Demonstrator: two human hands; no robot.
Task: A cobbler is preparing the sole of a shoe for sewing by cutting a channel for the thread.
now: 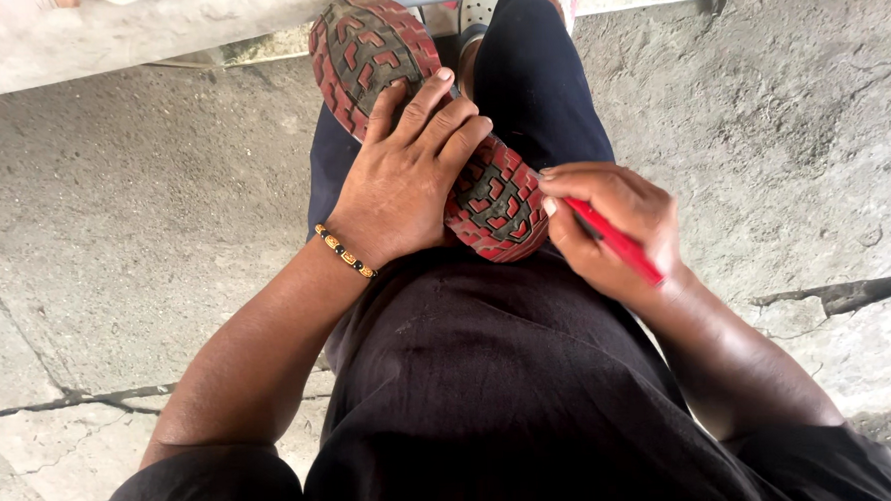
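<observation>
Resting sole-up on the person's lap, a shoe point(425, 121) with a red and black treaded sole runs from the top of the view down toward the waist, its toe end near the concrete ledge point(106, 40) at the top edge and its heel end just above the black shirt point(502, 398).

The left hand point(407, 172) lies flat across the middle of the sole, fingers spread and pressing down, thumb on the left edge of the shoe, so it steadies the shoe rather than closing around it. A beaded bracelet point(345, 251) of orange and black beads circles the left wrist.

The right hand point(610, 228) is closed around a red tool point(615, 241) shaped like a pen or thin handle, held in a writing grip, with its tip at the right edge of the heel, where sole meets upper. The working end is hidden behind the fingers, so what kind of tip it has cannot be told.

Dark blue trousers point(538, 86) show under and beside the shoe. Cracked concrete floor point(134, 224) spreads wide on both sides of the legs, with 1 long crack at the right and others at the lower left.
</observation>
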